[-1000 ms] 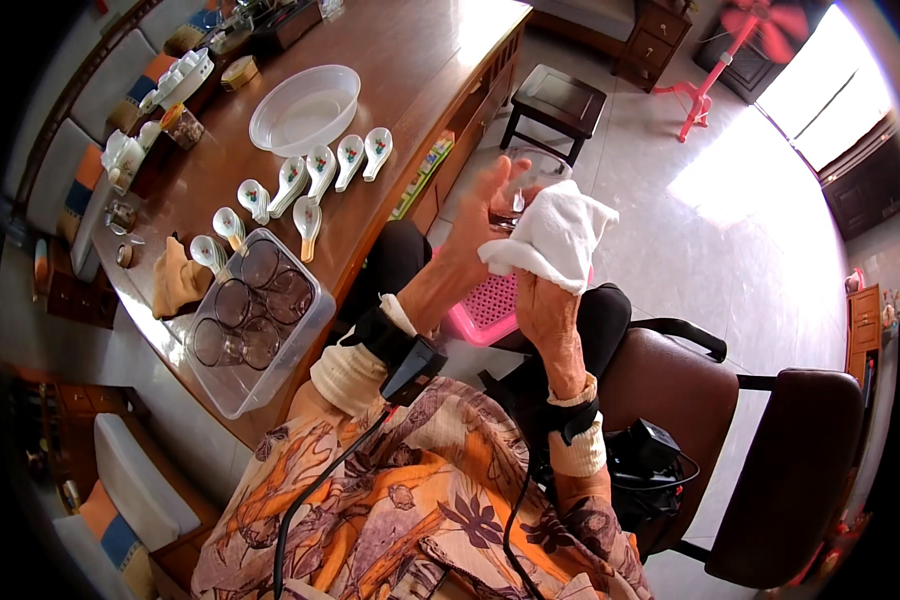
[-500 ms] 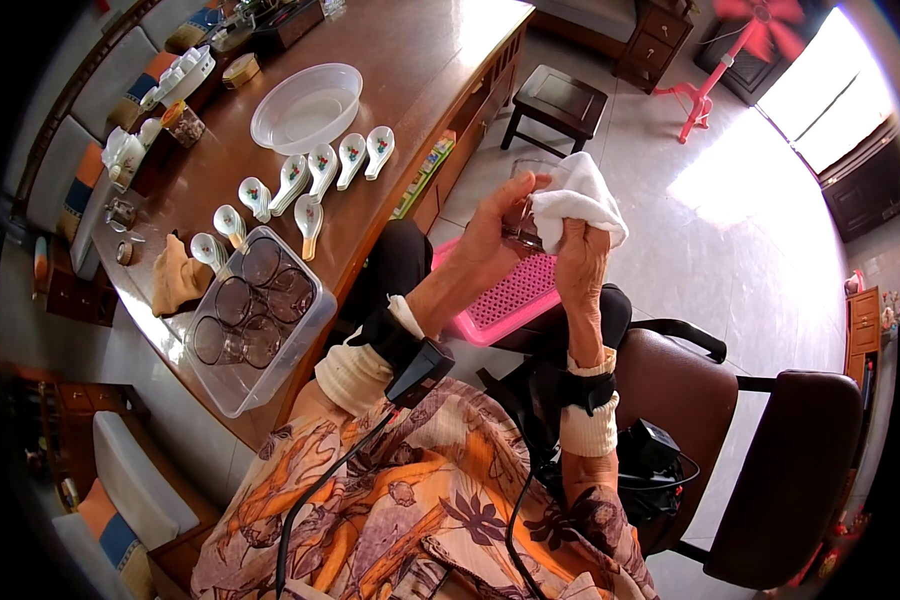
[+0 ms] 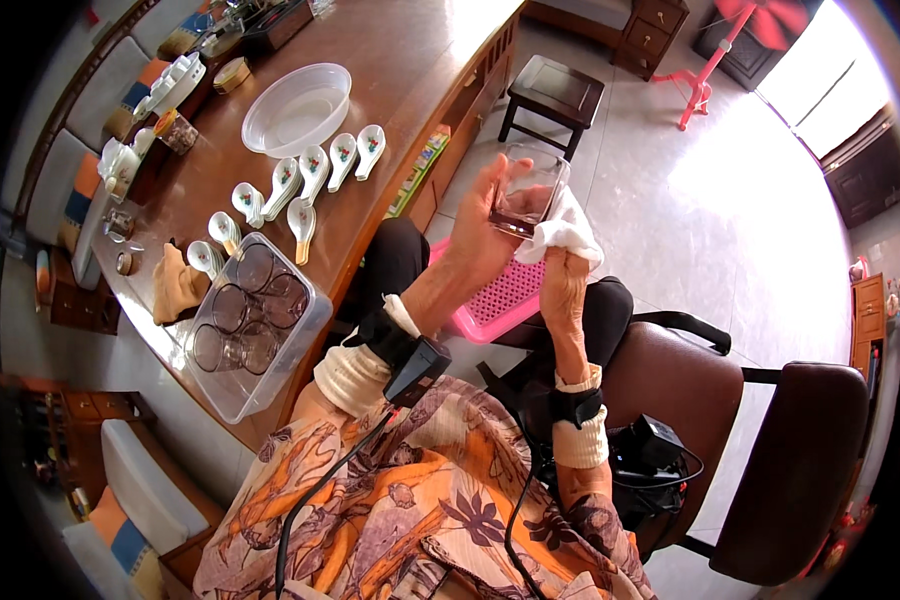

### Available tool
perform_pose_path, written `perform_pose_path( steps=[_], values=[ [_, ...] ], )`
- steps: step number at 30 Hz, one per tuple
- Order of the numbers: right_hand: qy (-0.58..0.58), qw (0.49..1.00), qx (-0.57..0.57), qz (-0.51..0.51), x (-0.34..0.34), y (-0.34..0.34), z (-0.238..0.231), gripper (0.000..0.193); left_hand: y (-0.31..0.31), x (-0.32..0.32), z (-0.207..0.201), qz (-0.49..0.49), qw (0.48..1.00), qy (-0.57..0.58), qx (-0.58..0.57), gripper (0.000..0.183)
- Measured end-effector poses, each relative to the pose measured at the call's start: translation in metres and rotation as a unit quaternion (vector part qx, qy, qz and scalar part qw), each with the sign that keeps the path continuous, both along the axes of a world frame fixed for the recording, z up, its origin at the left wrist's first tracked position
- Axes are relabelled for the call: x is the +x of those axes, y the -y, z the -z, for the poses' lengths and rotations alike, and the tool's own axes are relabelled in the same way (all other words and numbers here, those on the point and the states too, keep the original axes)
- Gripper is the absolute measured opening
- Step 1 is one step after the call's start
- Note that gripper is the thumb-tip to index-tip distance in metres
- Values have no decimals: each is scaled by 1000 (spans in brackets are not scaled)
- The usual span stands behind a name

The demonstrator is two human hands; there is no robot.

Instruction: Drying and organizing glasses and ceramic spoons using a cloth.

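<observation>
A clear drinking glass [image 3: 530, 190] is tilted in my left hand [image 3: 477, 232], whose fingers wrap round its side. My right hand [image 3: 566, 300] pinches a white cloth [image 3: 570, 228] that lies against the glass near its base. Below both hands, a pink perforated basket [image 3: 500, 300] rests at my lap. Several similar glasses stand in a clear plastic box [image 3: 235, 395] on the table to my left.
On the wooden table [image 3: 400, 75] are flowered white spoons [image 3: 285, 180] in stacks, a translucent oval basin [image 3: 295, 105] and a brown cloth [image 3: 177, 283]. A dark stool [image 3: 555, 92] and a red fan [image 3: 705, 80] stand ahead. A brown chair [image 3: 680, 400] is at my right.
The white cloth and my right hand have moved down and slightly left, uncovering more of the glass. My left hand still holds the glass, now showing its open rim.
</observation>
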State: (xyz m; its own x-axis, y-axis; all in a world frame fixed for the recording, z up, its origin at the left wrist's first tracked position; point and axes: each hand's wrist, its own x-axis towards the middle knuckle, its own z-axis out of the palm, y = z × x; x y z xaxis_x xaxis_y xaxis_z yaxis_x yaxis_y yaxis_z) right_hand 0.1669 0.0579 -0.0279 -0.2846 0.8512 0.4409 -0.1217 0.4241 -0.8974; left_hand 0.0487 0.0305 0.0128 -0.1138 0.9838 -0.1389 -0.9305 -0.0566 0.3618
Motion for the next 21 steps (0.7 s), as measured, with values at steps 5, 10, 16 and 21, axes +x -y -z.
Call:
perform_pose_path(
  steps=[5, 10, 16, 21],
  values=[
    [52, 998, 35, 5, 2, 18, -15, 13, 0, -1, 7, -12, 999, -25, -37, 44],
    [177, 960, 214, 42, 8, 31, -33, 23, 2, -1, 2, -20, 999, -24, -20, 40],
    [178, 944, 276, 34, 5, 29, -56, 14, 2, -6, 9, 45, 991, -126, 24, 47],
    [106, 981, 159, 42, 2, 13, -45, 13, 2, -4, 9, 80, 992, -91, 40, 51]
  ],
)
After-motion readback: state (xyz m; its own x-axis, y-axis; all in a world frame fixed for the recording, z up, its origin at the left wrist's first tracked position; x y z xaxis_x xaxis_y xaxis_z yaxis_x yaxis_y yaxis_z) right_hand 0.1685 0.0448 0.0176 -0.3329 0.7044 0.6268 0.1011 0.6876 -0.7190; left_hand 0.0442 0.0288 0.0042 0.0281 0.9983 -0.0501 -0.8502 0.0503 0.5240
